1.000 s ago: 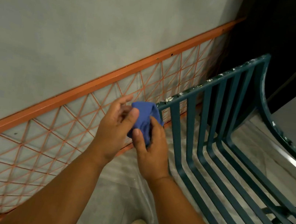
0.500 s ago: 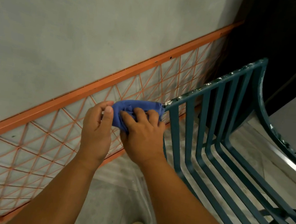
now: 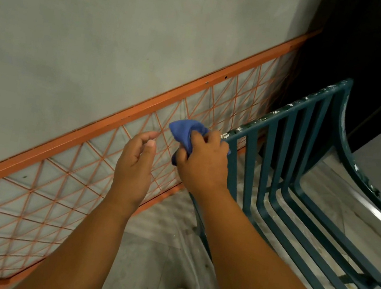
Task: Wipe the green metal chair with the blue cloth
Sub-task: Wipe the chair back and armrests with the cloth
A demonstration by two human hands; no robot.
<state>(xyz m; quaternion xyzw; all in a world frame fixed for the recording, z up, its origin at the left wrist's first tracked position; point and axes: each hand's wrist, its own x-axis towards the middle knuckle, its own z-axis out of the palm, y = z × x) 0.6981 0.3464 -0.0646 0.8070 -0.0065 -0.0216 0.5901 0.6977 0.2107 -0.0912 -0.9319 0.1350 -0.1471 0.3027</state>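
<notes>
Since half a second ago the left hand (image 3: 135,160) has let go and hangs loosely open, empty, just left of the blue cloth (image 3: 185,131). Right hand (image 3: 202,163) clamps the bunched cloth against the near-left end of the green metal chair (image 3: 282,139) top rail.

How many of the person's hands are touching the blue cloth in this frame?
1. The right hand grips the bunched blue cloth at the near end of the green chair's top rail. The left hand is apart from it, empty, fingers loosely curled.
</notes>
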